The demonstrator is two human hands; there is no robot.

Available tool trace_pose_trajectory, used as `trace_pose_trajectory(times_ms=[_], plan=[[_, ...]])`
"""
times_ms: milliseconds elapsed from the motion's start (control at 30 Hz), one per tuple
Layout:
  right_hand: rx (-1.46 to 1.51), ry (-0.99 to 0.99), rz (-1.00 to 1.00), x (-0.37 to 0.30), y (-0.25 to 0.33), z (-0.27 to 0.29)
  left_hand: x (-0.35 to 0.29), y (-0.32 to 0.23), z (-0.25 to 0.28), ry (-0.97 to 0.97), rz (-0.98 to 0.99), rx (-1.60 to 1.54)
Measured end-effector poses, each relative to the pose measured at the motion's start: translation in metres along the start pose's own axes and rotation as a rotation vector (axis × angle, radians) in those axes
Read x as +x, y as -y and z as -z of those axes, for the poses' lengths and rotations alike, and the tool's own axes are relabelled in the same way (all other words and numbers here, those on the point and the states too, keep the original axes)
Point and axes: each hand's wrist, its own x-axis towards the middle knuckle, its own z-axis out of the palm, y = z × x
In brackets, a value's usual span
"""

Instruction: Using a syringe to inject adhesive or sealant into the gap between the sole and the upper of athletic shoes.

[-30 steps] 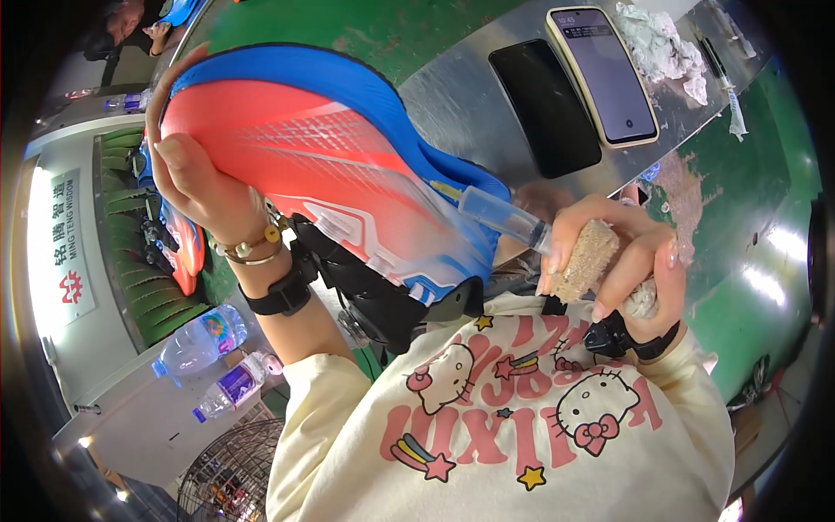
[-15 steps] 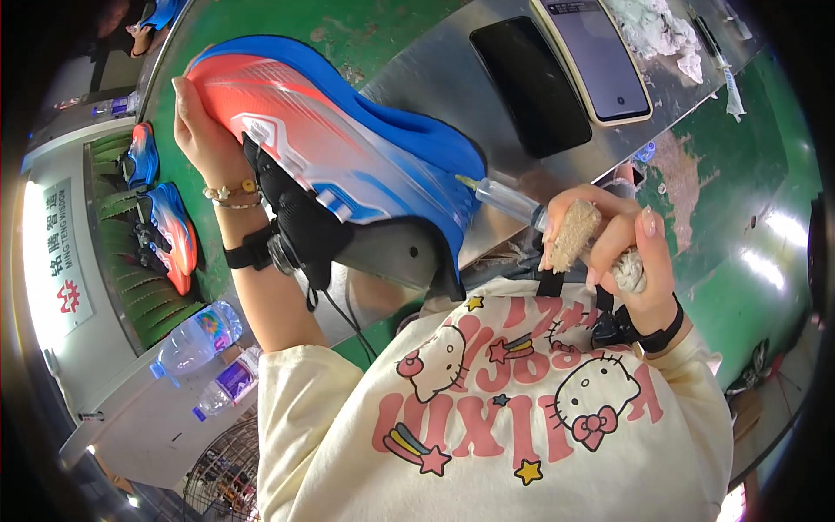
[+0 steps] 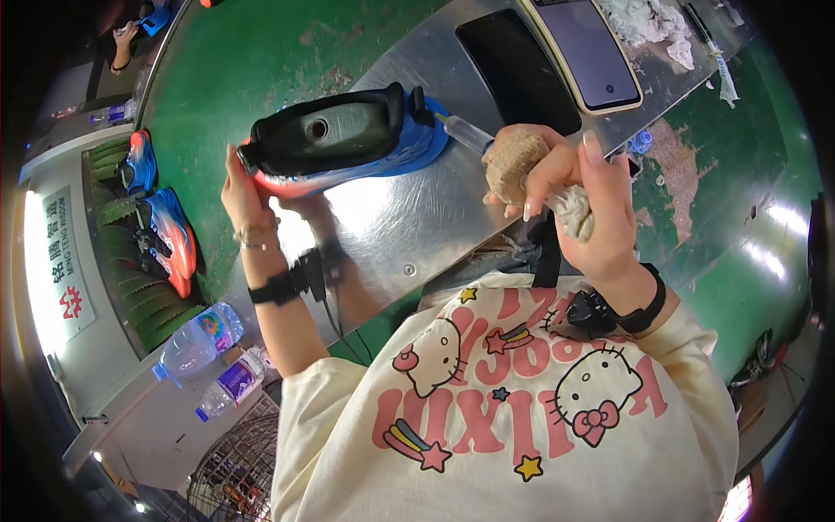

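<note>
My left hand (image 3: 245, 196) grips the left end of a blue and coral running shoe (image 3: 383, 172); its fingers are partly hidden by the shoe. The black-collared opening faces up, showing a dark insole with a round hole. Held in my closed right hand (image 3: 600, 204) is a clear syringe (image 3: 468, 135) with a yellow-green tip. That tip is at the blue right end of the shoe; whether it touches I cannot tell. The same hand also holds a rough tan block (image 3: 515, 165) and a crumpled white wad (image 3: 574, 213).
A dark phone (image 3: 517, 70) and a lit phone (image 3: 591, 52) lie on the metal sheet (image 3: 374, 235), near white crumpled tissue (image 3: 639, 26). At left, running shoes (image 3: 170, 235) sit on a green slatted conveyor, above two bottles (image 3: 200, 339). Another person's hand (image 3: 123, 39) shows top left.
The shoe has turned from its side so its opening faces up. My right hand has moved left and up with the syringe, keeping its tip by the shoe's right end.
</note>
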Motion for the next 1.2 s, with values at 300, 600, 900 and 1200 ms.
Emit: trace_pose_trajectory(times_ms=[300,600,900,1200], plan=[[0.002,0.019,0.005,-0.003,-0.014,0.005,-0.145,-0.005,0.071,0.1,0.3,-0.01],[0.047,-0.053,-0.096,-0.017,-0.005,-0.004,-0.233,0.024,0.048,0.576,0.588,-0.258],[0.034,-0.096,-0.209,-0.032,0.03,-0.004,-0.245,0.025,-0.012,0.779,0.587,-0.487],[-0.02,-0.118,-0.162,-0.054,0.081,-0.005,-0.255,0.056,-0.075,1.028,0.925,-1.123]])
